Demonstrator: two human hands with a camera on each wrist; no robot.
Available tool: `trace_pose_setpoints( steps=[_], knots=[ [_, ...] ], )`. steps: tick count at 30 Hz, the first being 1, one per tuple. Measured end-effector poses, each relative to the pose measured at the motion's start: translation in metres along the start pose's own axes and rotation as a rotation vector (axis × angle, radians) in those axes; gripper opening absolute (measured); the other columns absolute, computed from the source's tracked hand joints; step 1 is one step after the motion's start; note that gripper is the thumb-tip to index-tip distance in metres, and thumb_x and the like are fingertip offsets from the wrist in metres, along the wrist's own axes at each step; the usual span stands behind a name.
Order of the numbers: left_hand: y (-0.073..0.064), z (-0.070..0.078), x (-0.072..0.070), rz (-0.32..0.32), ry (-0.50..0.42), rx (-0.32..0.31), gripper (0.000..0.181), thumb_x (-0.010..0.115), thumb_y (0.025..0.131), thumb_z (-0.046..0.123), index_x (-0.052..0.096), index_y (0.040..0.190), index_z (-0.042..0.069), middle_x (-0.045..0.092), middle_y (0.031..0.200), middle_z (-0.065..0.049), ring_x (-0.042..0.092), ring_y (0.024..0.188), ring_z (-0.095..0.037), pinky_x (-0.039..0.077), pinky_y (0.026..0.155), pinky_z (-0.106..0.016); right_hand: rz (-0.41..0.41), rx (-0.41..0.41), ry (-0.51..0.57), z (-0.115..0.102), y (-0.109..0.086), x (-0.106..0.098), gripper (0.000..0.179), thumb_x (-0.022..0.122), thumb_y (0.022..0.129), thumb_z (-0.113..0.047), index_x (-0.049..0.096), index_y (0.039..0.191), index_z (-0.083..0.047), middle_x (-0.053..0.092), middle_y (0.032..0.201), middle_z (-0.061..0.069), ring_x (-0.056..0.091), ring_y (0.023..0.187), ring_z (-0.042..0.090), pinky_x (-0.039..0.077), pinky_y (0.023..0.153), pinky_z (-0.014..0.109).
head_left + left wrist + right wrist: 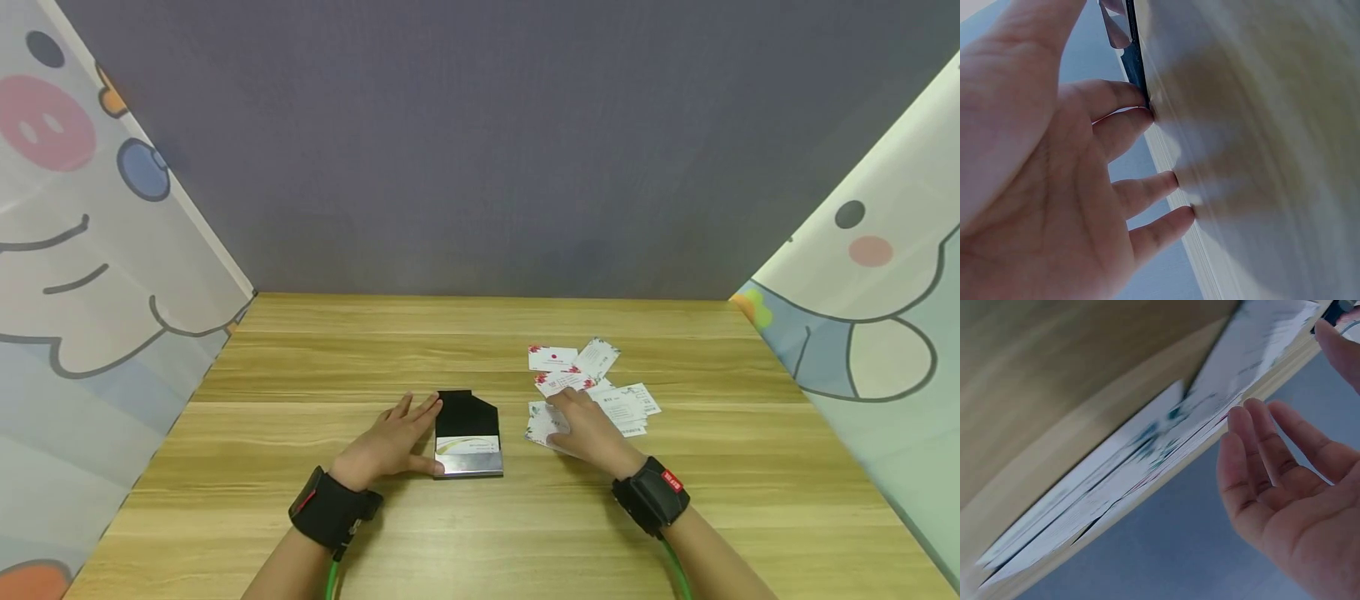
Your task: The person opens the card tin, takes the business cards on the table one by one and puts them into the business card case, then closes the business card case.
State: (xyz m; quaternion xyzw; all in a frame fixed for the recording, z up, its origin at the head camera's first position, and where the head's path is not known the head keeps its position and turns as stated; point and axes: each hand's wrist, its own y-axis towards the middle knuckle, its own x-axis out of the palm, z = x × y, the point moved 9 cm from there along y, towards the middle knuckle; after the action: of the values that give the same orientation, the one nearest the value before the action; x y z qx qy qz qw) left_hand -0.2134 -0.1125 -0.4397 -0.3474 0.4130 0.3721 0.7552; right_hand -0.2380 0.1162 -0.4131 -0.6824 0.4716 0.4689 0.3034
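A business card case (471, 465) with a silvery front and a raised black flap (461, 414) lies on the table, a white and yellow card (453, 445) showing in it. My left hand (384, 446) rests at its left side, fingers spread, the thumb on the lower left corner. In the left wrist view, fingertips (1184, 215) touch the tabletop by the case's dark edge (1137, 75). My right hand (588, 429) is over a loose spread of printed cards (624, 405). The right wrist view shows its fingers slightly bent, thumb apart, nothing gripped, beside the cards (1147, 456).
Behind the spread, more flowered cards (553, 359) overlap on the wooden table (337, 350). A grey panel (480, 167) rises at the table's back edge. Cartoon-printed panels (862, 275) flank both sides. Each wrist wears a black strap (651, 497) with a green cable.
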Motion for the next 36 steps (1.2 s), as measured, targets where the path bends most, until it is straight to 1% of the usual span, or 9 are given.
trace_pose_setpoints(
  steps=[8, 12, 19, 27, 33, 36],
  knots=[
    [0.002, -0.002, 0.001, 0.003, 0.007, -0.01, 0.095, 0.067, 0.072, 0.052, 0.024, 0.146, 0.01, 0.016, 0.154, -0.005, 0.009, 0.138, -0.043, 0.02, 0.104, -0.063, -0.012, 0.034, -0.044, 0.012, -0.008, -0.002, 0.058, 0.082, 0.064, -0.022, 0.06, 0.111, 0.003, 0.059, 0.108, 0.013, 0.053, 0.098, 0.031, 0.045, 0.085, 0.044],
    [0.002, 0.0, 0.001, 0.0, 0.006, -0.009, 0.094, 0.067, 0.073, 0.052, 0.024, 0.146, 0.01, 0.016, 0.154, -0.005, 0.008, 0.138, -0.043, 0.02, 0.104, -0.063, -0.021, 0.049, -0.046, 0.015, -0.009, -0.002, 0.056, 0.083, 0.063, -0.021, 0.061, 0.108, 0.002, 0.058, 0.106, 0.013, 0.051, 0.095, 0.03, 0.044, 0.084, 0.044],
    [0.0, 0.002, -0.001, -0.001, 0.001, -0.004, 0.094, 0.067, 0.073, 0.051, 0.024, 0.145, 0.009, 0.017, 0.153, -0.006, 0.009, 0.138, -0.043, 0.02, 0.104, -0.063, -0.026, 0.054, -0.036, 0.018, -0.009, 0.0, 0.055, 0.082, 0.063, -0.019, 0.061, 0.109, 0.002, 0.057, 0.106, 0.014, 0.051, 0.096, 0.031, 0.043, 0.086, 0.045],
    [-0.002, 0.003, -0.001, 0.004, 0.001, 0.003, 0.094, 0.068, 0.073, 0.05, 0.025, 0.145, 0.007, 0.019, 0.153, -0.007, 0.01, 0.138, -0.044, 0.02, 0.104, -0.063, -0.037, 0.082, -0.005, 0.02, -0.008, 0.0, 0.056, 0.083, 0.062, -0.017, 0.06, 0.11, 0.0, 0.054, 0.105, 0.013, 0.046, 0.092, 0.027, 0.042, 0.08, 0.042],
    [-0.001, 0.002, 0.0, 0.004, 0.0, 0.002, 0.094, 0.067, 0.073, 0.051, 0.025, 0.145, 0.008, 0.017, 0.153, -0.007, 0.009, 0.138, -0.044, 0.02, 0.104, -0.063, -0.026, 0.074, -0.022, 0.018, -0.008, -0.002, 0.056, 0.083, 0.061, -0.018, 0.062, 0.109, 0.0, 0.051, 0.1, 0.011, 0.042, 0.089, 0.025, 0.039, 0.076, 0.037],
    [0.0, 0.001, 0.0, 0.004, -0.005, -0.001, 0.094, 0.067, 0.073, 0.051, 0.025, 0.145, 0.008, 0.017, 0.153, -0.007, 0.009, 0.138, -0.043, 0.02, 0.104, -0.063, -0.02, 0.067, -0.03, 0.017, -0.008, -0.003, 0.054, 0.083, 0.061, -0.018, 0.062, 0.108, -0.001, 0.053, 0.099, 0.01, 0.045, 0.089, 0.026, 0.04, 0.076, 0.039]
  ],
)
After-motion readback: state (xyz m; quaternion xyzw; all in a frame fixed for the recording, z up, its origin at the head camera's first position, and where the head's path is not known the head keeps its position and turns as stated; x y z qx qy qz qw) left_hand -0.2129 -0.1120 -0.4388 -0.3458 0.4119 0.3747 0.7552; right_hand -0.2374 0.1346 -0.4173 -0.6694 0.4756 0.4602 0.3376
